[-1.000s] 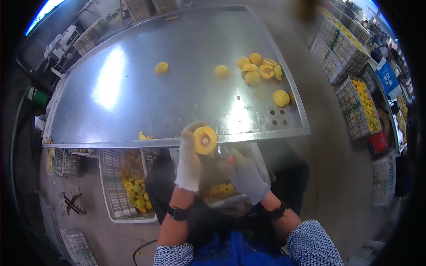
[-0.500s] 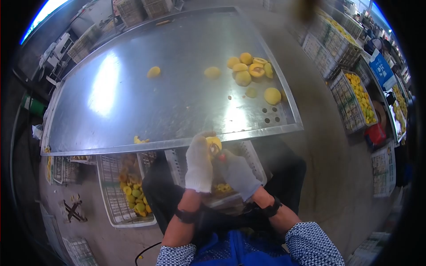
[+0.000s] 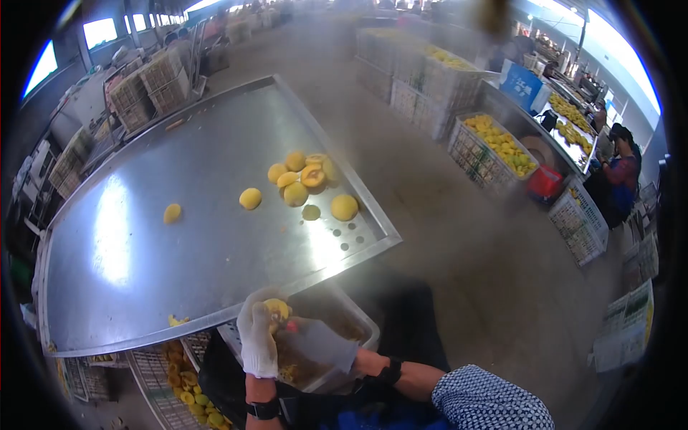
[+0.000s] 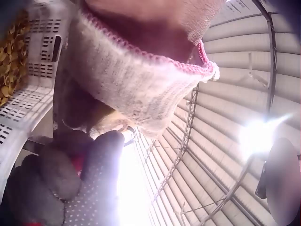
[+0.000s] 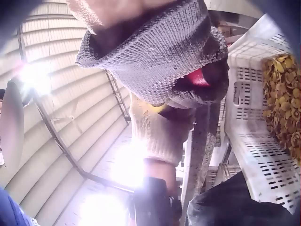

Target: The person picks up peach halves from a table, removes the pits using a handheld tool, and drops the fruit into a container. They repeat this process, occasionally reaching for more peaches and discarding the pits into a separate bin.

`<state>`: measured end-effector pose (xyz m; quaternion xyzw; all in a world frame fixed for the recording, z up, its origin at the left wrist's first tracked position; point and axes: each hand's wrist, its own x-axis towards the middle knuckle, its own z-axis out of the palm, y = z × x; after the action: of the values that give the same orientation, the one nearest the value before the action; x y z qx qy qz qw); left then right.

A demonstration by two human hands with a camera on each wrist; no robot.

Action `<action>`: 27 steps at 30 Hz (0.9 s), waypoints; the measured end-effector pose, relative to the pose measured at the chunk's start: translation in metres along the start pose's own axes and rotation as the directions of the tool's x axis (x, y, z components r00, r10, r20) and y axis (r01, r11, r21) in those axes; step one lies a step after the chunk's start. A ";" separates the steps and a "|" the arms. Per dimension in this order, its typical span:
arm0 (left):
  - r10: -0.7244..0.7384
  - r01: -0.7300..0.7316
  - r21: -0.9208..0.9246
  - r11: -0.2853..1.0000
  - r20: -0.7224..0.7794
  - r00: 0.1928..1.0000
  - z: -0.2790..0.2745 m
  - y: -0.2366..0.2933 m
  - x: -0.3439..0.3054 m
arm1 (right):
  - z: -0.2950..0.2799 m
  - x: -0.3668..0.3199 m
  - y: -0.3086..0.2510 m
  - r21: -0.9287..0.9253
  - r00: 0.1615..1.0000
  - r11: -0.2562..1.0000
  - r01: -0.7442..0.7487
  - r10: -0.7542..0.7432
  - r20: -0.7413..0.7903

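Note:
My left hand [image 3: 256, 340], in a white knit glove, holds a yellow peach half [image 3: 276, 309] just beyond the near edge of the metal table. The peach's cut face is turned toward my right hand [image 3: 324, 345], which wears a grey glove with dotted fingers. That hand grips a tool by its red handle [image 3: 292, 326]. In the left wrist view a small curved metal end [image 4: 130, 135] shows close to the peach, past the right fingertips. Right wrist view: the red handle [image 5: 199, 78] sticks out of the grey fist, and the glove hides most of the peach.
Whole and halved peaches [image 3: 295, 193] sit on the metal table [image 3: 193, 265], near its drain holes. Below my hands stands a white crate [image 5: 244, 122] with peach pieces. Another crate with peaches [image 3: 193, 401] is at lower left. Stacked crates [image 3: 423, 93] and a seated person [image 3: 620, 175] are farther right.
My right hand has brought the tool from beside the peach half up to its cut face. The head view has swung right, so table and hands appear farther left.

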<state>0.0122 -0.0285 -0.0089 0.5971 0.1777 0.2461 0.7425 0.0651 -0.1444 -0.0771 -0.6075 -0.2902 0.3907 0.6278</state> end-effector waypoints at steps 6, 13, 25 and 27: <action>-0.135 0.108 0.223 0.969 0.109 0.985 -0.007 0.004 0.009 | 0.011 -0.012 0.019 -0.139 0.988 0.982 0.130 -0.141 -0.070; -0.265 0.195 0.381 0.904 0.138 0.954 0.005 0.034 0.005 | 0.013 -0.024 -0.006 0.045 0.998 0.997 0.067 -0.067 0.015; -0.283 0.274 0.073 0.959 0.248 0.926 -0.012 0.001 0.011 | 0.004 -0.034 -0.043 0.368 0.952 0.886 -0.282 0.212 0.218; -0.299 0.307 0.011 0.952 0.261 0.918 -0.013 -0.002 0.010 | 0.006 -0.033 -0.034 0.350 0.958 0.898 -0.266 0.206 0.198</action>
<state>0.0137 -0.0128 -0.0133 0.5783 0.1657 0.0507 0.7972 0.0478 -0.1671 -0.0391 -0.4755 -0.1827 0.5582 0.6550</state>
